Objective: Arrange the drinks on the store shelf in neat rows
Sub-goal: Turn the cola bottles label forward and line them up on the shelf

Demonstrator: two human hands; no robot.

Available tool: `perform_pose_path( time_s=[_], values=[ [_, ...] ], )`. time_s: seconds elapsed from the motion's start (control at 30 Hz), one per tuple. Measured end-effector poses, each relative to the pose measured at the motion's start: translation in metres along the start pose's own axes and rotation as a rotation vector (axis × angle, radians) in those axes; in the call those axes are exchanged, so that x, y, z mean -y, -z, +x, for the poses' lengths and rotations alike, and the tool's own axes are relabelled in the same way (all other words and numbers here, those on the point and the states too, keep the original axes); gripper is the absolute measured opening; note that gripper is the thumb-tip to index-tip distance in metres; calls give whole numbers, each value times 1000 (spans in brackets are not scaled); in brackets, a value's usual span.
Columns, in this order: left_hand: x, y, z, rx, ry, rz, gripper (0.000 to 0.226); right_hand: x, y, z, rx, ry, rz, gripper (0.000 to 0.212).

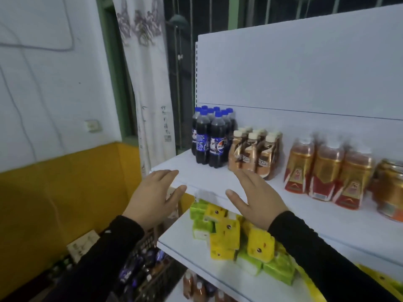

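On the top white shelf (pixel 209 177) stand several dark cola bottles with blue caps (pixel 212 138) at the left end. Beside them is a group of brown coffee bottles with cream caps (pixel 255 152), then amber bottles with red labels (pixel 327 171), and a golden can (pixel 390 188) at the right edge. My left hand (pixel 152 199) hovers open in front of the shelf's left corner. My right hand (pixel 255 197) is open too, fingers spread just in front of the coffee bottles. Neither hand holds anything.
The shelf below (pixel 187 243) carries yellow and green drink cartons (pixel 231 232) in a loose pile. A basket with dark bottles (pixel 141 269) sits low on the left. More bottles (pixel 196 286) stand on a lower shelf. A yellow and white wall is at the left.
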State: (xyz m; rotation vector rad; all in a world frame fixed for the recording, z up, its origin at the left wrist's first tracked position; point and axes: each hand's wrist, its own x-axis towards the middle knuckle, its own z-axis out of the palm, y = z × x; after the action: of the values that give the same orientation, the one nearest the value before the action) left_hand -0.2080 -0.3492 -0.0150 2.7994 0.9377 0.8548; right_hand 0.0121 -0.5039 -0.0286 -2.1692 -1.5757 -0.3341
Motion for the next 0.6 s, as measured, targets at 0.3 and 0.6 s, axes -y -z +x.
perform_pose_path(
  time_s=[0.3,0.6],
  values=[
    [84,-43,104,26,41,-40,58,4,-51,112,-37,-19,-96,70],
    [146,-100,233,153,-205,-224,51,21,-96,186,-125,-205,-128,62]
  ],
)
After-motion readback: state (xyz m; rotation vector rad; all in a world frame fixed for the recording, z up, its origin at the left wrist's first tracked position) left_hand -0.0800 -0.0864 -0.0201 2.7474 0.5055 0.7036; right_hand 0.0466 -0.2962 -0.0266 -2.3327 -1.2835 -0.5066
